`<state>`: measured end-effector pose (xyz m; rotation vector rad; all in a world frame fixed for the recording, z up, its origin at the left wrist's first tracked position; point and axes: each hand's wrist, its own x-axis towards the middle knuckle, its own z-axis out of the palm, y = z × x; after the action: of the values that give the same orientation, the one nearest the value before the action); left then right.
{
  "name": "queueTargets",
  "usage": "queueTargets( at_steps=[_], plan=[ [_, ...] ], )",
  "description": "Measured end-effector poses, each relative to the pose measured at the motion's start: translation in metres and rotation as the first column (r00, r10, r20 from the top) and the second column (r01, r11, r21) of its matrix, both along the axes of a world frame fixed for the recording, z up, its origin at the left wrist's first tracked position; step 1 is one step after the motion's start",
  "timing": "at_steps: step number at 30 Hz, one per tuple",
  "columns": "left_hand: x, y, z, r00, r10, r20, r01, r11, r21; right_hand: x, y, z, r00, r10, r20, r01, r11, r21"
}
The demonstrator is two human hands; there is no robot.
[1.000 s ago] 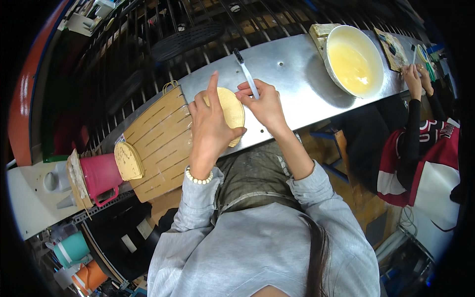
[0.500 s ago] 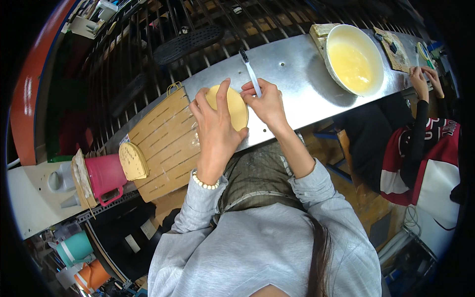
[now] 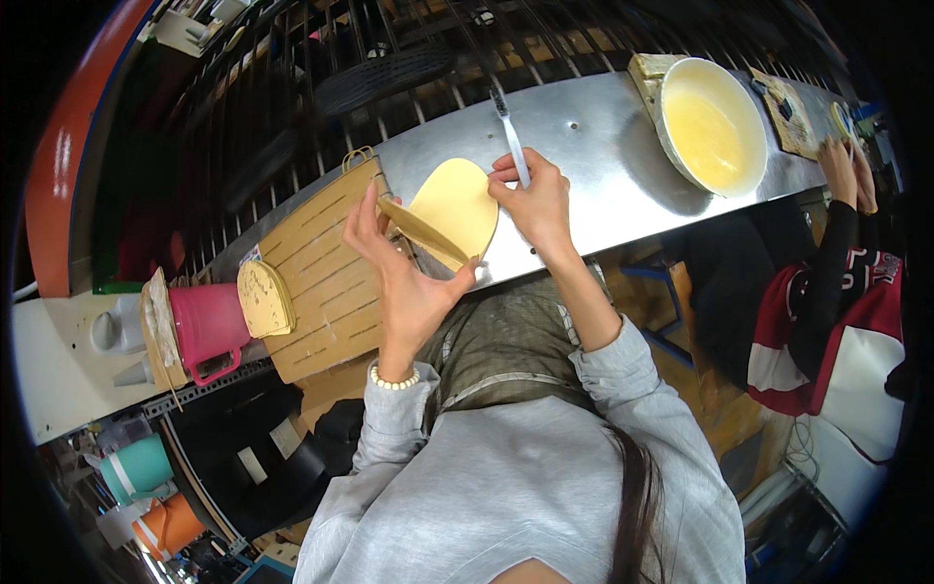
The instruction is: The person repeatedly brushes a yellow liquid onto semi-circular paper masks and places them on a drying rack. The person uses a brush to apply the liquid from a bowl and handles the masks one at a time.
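A pale yellow rounded flat piece (image 3: 459,200) lies on the metal bench in front of me. A second thin yellow piece or flap (image 3: 424,234) stands tilted up along its left side; whether the two are joined I cannot tell. My left hand (image 3: 404,287) is closed on that raised part, thumb at its near end and fingers behind its far end. Between the fingers of my right hand (image 3: 537,206) is a white-handled brush (image 3: 513,146), dark bristles pointing away from me. Those fingertips also meet the flat piece's right edge.
A slatted wooden board (image 3: 326,277) lies on the left, with a stack of rounded yellow pieces (image 3: 265,300) at its edge beside a pink jug (image 3: 209,326). Rightward stands a white bowl (image 3: 675,161) of yellow liquid. Another person's hands (image 3: 844,175) work at far right.
My left hand has moved left and turned, tilting up the thin yellow part that lay flat under it. The right hand still has the brush. The other person's hands have come together.
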<state>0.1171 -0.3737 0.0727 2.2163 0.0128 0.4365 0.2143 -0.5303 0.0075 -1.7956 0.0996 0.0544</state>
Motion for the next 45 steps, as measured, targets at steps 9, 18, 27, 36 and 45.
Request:
queueTargets(
  at_steps=[9,18,27,36,45],
  plan=[
    [-0.033,0.003,-0.047,0.949,0.151,0.277,-0.061,0.949,-0.309,-0.003,0.0,0.008,0.999,0.021,-0.025,-0.023,0.998,-0.056],
    [-0.038,0.012,-0.052,0.912,0.322,0.255,-0.107,0.786,-0.609,-0.01,0.012,0.018,0.998,0.032,0.049,-0.023,0.985,-0.17],
    [-0.037,0.027,-0.045,0.895,0.386,0.222,-0.102,0.663,-0.742,-0.015,0.016,0.015,0.995,0.027,0.1,0.0,0.964,-0.265],
    [-0.033,0.033,-0.032,0.882,0.451,0.138,-0.137,0.525,-0.84,-0.017,0.018,0.013,0.981,0.074,0.18,-0.011,0.943,-0.331],
    [-0.035,0.05,-0.019,0.89,0.414,0.191,-0.093,0.575,-0.813,-0.019,0.018,0.008,0.968,0.107,0.227,-0.028,0.945,-0.327]
  ],
)
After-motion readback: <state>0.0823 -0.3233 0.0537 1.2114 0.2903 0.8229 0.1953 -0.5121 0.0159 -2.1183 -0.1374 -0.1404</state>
